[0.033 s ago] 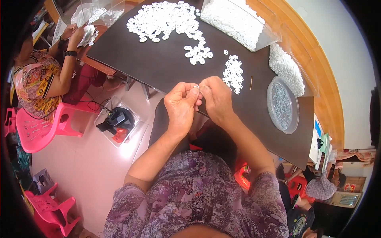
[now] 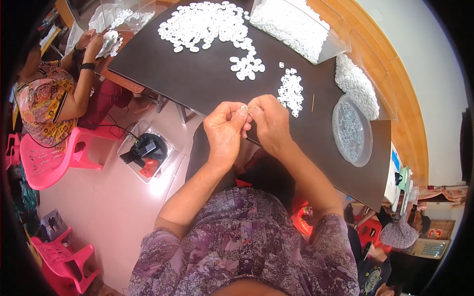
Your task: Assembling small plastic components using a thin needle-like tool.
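Over the near edge of the dark table, both my hands meet fingertip to fingertip. My left hand (image 2: 223,132) is closed, pinching a small white piece (image 2: 244,107) between thumb and forefinger. My right hand (image 2: 272,126) is closed too, its thumb and finger pressed up against that piece; what it grips is hidden. Just beyond my right hand lies a heap of small white plastic pieces (image 2: 290,92). A thin gold-coloured stick (image 2: 312,103) rests beside it. Farther right stands a round clear tub (image 2: 368,148) of small silvery metal parts.
Flat white oval pieces (image 2: 202,24) spread over the table's far side. A clear bin (image 2: 338,47) full of white pieces stands at the back right, with another white heap (image 2: 355,86) nearer. At left, another person (image 2: 59,98) works, seated on a pink chair (image 2: 49,163).
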A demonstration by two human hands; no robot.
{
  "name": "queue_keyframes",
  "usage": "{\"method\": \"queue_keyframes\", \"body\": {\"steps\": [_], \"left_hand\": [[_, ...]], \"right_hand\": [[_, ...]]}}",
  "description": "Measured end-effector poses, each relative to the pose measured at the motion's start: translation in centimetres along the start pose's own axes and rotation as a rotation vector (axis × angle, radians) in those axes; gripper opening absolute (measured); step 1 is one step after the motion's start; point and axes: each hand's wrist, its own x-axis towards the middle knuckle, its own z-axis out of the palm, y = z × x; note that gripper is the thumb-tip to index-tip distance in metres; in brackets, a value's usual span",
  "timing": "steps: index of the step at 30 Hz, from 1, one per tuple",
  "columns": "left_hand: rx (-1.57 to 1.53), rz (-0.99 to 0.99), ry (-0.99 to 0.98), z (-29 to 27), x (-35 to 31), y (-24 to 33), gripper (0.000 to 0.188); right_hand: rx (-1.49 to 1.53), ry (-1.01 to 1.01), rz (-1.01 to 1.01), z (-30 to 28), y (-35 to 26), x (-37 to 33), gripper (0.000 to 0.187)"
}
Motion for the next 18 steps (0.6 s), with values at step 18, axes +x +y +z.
{"method": "queue_keyframes", "body": {"steps": [18], "left_hand": [[-0.013,0.013,-0.031,-0.5,-0.1,-0.2,0.008]], "right_hand": [[0.286,-0.085,0.119,-0.4,0.8,0.2,0.011]]}}
